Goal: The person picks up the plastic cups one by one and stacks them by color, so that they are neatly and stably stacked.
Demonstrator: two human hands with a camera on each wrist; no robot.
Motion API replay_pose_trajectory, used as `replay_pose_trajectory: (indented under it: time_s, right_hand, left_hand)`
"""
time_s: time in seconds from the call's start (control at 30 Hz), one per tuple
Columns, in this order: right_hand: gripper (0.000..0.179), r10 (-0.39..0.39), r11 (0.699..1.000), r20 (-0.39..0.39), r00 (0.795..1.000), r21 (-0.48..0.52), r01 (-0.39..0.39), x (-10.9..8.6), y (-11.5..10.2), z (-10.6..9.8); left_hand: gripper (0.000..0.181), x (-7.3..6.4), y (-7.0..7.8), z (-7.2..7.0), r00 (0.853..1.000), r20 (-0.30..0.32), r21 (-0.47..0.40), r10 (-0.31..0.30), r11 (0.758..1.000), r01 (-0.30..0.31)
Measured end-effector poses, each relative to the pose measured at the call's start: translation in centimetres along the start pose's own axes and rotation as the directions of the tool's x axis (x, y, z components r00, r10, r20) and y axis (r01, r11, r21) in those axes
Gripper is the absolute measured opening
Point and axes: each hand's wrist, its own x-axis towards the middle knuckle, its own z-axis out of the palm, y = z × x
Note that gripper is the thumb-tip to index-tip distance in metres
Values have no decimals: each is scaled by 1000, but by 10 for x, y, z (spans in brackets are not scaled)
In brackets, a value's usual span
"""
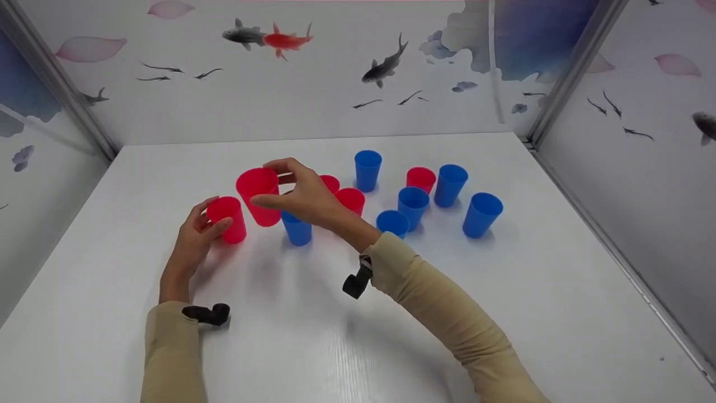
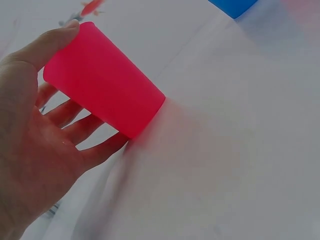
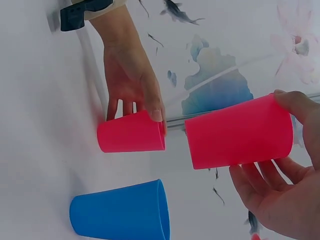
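My left hand (image 1: 193,238) grips a red cup (image 1: 228,221) that stands upright on the left of the table, thumb on the near side and fingers behind. In the left wrist view the same red cup (image 2: 102,82) rests its base on the table. To its right, my right hand (image 1: 305,193) holds another red cup (image 1: 260,198) between thumb and fingers. The right wrist view has this cup (image 3: 240,132) raised off the table. Just under my right hand a blue cup (image 1: 296,229) stands upright, partly covered by the held cup and the hand.
Right of my right hand stand several upright cups, among them a red cup (image 1: 352,200), a blue cup (image 1: 368,170), another red cup (image 1: 420,178) and a far-right blue cup (image 1: 482,215). Printed walls enclose the white table (image 1: 313,336) at the back and sides.
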Motion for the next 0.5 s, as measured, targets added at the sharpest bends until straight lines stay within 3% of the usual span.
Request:
replay_pose_trajectory:
  time_s: [0.2, 0.5]
  right_hand:
    - [71, -4, 999, 1, 1000, -38, 5, 19, -4, 12]
    - [71, 11, 1000, 1, 1000, -9, -11, 43, -6, 34]
  left_hand:
    - [93, 0, -2, 0, 1000, 15, 0, 5, 1000, -5]
    - [94, 1, -1, -1, 1000, 12, 21, 18, 1000, -19]
